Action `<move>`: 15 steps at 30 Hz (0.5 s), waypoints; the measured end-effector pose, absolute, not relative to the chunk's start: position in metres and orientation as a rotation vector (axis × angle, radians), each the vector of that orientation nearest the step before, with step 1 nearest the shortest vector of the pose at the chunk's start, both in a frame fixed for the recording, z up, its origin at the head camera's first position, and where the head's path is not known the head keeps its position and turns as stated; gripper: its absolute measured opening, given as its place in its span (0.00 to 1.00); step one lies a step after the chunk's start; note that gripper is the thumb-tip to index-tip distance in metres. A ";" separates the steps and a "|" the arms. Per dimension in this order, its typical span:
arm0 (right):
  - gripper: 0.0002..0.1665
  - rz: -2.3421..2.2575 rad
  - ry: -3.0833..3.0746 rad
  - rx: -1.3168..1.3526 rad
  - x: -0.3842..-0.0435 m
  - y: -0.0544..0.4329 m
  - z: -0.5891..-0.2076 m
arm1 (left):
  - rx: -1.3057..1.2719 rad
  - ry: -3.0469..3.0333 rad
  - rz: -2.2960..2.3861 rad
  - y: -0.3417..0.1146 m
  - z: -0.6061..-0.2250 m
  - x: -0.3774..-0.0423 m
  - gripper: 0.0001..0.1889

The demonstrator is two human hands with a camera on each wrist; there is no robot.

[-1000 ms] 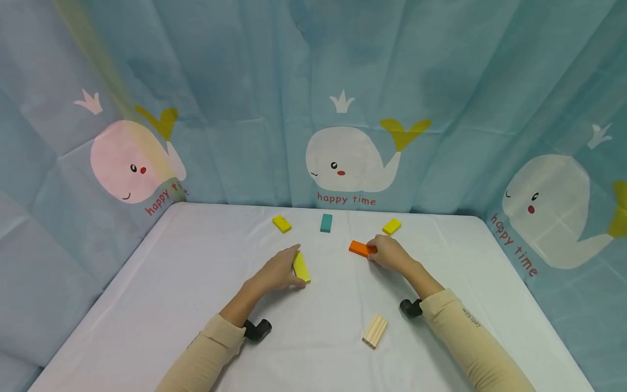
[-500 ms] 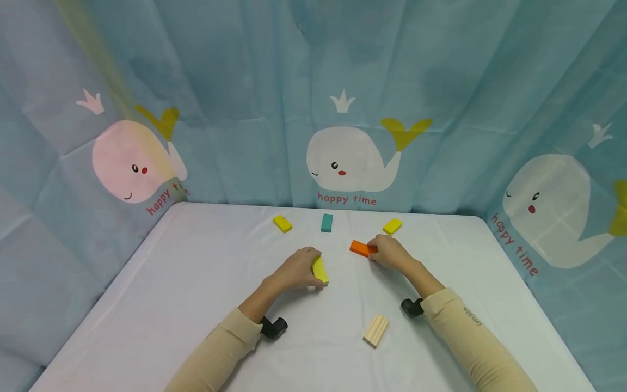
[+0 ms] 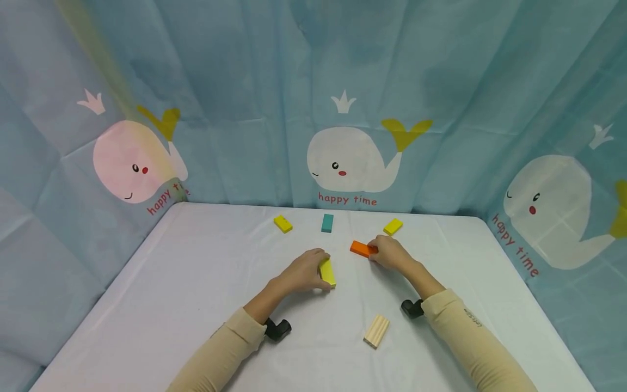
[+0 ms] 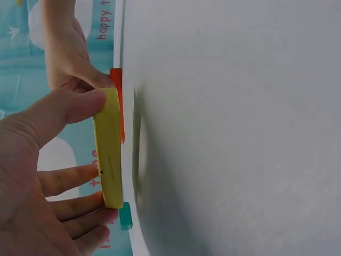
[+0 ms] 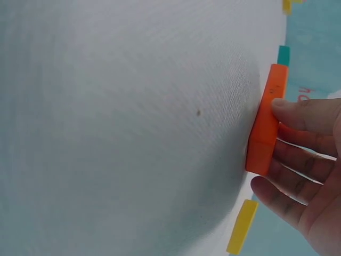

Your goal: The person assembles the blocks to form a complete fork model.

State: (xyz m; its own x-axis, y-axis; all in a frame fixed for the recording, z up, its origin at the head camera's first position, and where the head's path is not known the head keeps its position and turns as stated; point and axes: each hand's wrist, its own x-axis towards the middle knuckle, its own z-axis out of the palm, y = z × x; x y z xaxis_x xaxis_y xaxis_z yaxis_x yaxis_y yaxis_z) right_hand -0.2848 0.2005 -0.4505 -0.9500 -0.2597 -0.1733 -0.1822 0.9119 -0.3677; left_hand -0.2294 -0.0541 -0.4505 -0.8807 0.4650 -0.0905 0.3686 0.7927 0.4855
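Observation:
My left hand grips a long yellow wooden block by its two ends, the thumb at one end and fingertips at the other. In the left wrist view the yellow block is raised off the white cloth, with its shadow beside it. To its right, my right hand pinches an orange block at its right end. Seen from the right wrist, the thumb presses one long side of the orange block and the fingers lie along the other. The orange block lies low at the cloth, apart from the yellow one.
At the back of the white-covered table lie a small yellow block, a teal block and another yellow block. A plain grooved wooden block lies nearer the front. A blue whale-print curtain borders the table.
My left hand has carried the yellow block to the right, closer to the orange block, slowing in the last half second. The right hand and orange block have stayed in place.

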 end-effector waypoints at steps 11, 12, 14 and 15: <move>0.22 -0.503 2.879 -0.359 -0.282 0.200 -0.452 | 0.699 2.753 0.645 -0.044 -0.453 -0.225 0.41; 0.22 -0.501 2.881 -0.359 -0.282 0.200 -0.452 | 0.704 2.753 0.641 -0.043 -0.452 -0.224 0.41; 0.22 -0.492 2.888 -0.364 -0.282 0.200 -0.452 | 0.711 2.752 0.633 -0.041 -0.452 -0.223 0.41; 0.22 -0.488 2.890 -0.368 -0.282 0.200 -0.452 | 0.712 2.750 0.632 -0.040 -0.451 -0.222 0.41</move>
State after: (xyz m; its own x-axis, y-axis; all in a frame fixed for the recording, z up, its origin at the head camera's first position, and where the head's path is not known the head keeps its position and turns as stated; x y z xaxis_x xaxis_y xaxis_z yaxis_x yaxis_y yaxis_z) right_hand -0.2817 0.2000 -0.4517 -0.9517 -0.2724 -0.1416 -0.2109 0.9152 -0.3434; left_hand -0.2223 -0.0401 -0.4511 -0.8551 0.5062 -0.1122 0.4065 0.7888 0.4610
